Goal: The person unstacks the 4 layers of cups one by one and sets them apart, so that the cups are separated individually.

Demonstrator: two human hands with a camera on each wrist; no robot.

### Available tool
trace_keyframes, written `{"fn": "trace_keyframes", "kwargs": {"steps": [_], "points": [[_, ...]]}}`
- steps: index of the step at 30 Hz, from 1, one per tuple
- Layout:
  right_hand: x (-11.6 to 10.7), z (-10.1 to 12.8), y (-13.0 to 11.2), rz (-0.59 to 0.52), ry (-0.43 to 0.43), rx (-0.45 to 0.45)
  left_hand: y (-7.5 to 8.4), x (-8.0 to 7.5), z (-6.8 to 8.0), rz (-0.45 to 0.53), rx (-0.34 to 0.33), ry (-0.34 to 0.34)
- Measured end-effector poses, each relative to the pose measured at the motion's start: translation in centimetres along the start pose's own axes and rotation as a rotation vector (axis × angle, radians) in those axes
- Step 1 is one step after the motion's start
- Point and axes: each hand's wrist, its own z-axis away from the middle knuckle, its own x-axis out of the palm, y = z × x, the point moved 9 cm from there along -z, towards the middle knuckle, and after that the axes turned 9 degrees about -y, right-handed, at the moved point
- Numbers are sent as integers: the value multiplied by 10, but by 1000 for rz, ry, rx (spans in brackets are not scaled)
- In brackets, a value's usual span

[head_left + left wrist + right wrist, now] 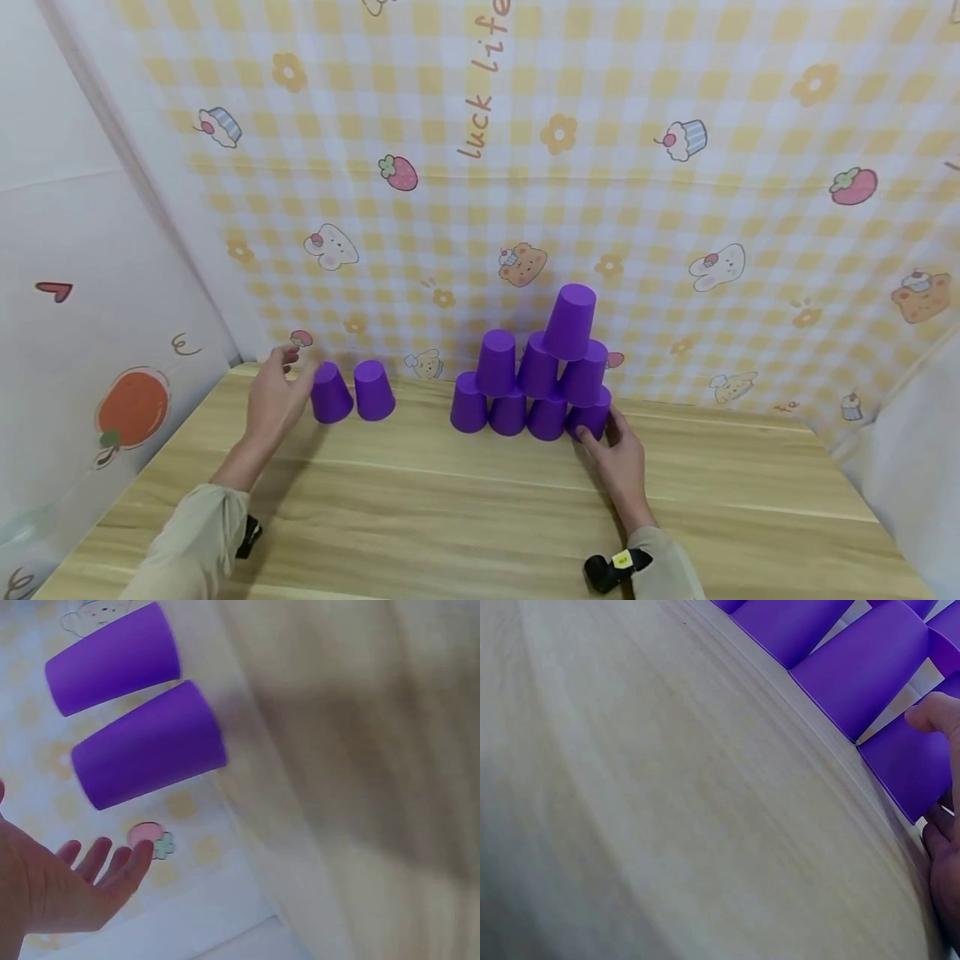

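Purple cups, all upside down, form a stack on the wooden table. Several make the bottom row, three stand above them, and one top cup (pixel 572 323) rests over the middle and right cups of that row. My right hand (pixel 619 460) holds the rightmost bottom cup (pixel 913 759), thumb on its near side and fingers round its far right side. To the left, two single cups stand side by side, a nearer-left cup (pixel 154 746) and another cup (pixel 374 390). My left hand (pixel 276 403) is beside the left one, fingers loosely spread and holding nothing.
A yellow-checked cloth (pixel 630 217) with printed cartoons hangs right behind the cups at the table's back edge. White cloth (pixel 67 208) closes off the left side. The wooden tabletop (pixel 420 517) stretches in front of the cups.
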Motion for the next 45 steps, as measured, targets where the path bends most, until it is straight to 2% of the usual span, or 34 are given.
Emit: {"fn": "trace_keyframes", "kwargs": {"steps": [3,6,10,13,21,23,28,31,34,38,40,42,45], "points": [[-1,1,0,5,3,6,15,-5,-1,14,35,48],[-3,2,1,10,7,17,37,-5,-4,41,96,67],[-4,2,2,10,4,32,78,0,-6,80,211,70],[-4,2,2,9,2,29,113,11,-7,107,297,45],[-8,-2,-1,19,30,3,211,55,2,197,551,-100],[-6,-1,-1,5,35,5,229,64,3,201,596,-139],[-3,-1,-1,-7,48,4,268,90,6,137,672,-265],[-3,-1,-1,2,59,3,284,108,4,148,665,-330],[-1,0,-1,6,45,13,289,125,1,238,613,-377],[-1,0,-1,-4,32,20,293,140,-1,410,590,-372],[-2,0,-2,-9,34,18,296,145,-2,460,595,-353],[-2,0,-2,-6,36,14,297,152,-3,468,587,-354],[-3,1,-2,-1,39,10,296,163,-3,428,548,-392]]}}
